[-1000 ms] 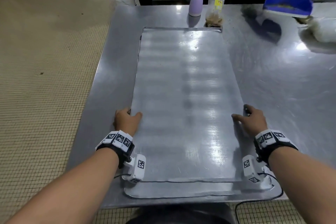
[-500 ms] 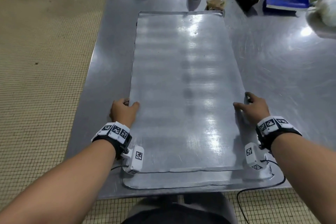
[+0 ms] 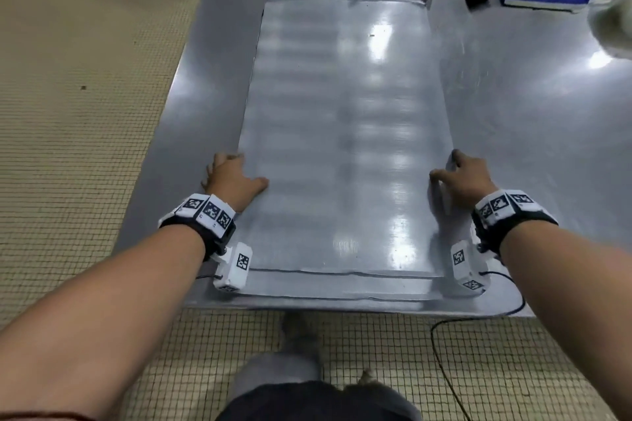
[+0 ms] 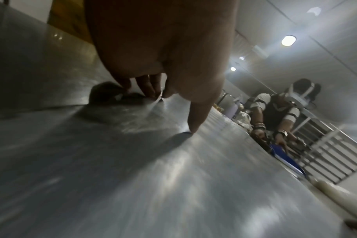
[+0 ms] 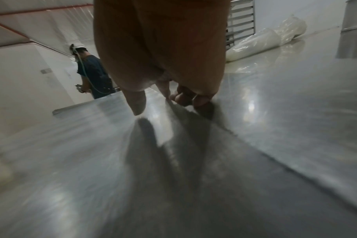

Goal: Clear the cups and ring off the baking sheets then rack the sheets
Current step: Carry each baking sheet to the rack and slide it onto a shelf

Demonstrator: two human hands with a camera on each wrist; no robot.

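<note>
the clearing looks done: no cups or ring sit on the baking sheets [image 3: 345, 133], which lie stacked lengthwise on the steel tabletop [image 3: 513, 120]. racking is the step in hand. the left hand [image 3: 231, 178] clamps the top sheet's left edge, thumb on top, fingers curled under the rim; the right hand [image 3: 461, 176] clamps the right edge likewise. next, i'd judge, an even lift, keeping the sheet level and separating it from the one beneath.

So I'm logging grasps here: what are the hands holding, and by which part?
The top baking sheet, by its two long edges: left hand on the left edge, right hand on the right, thumbs on top and fingers curled over the rims.
</note>
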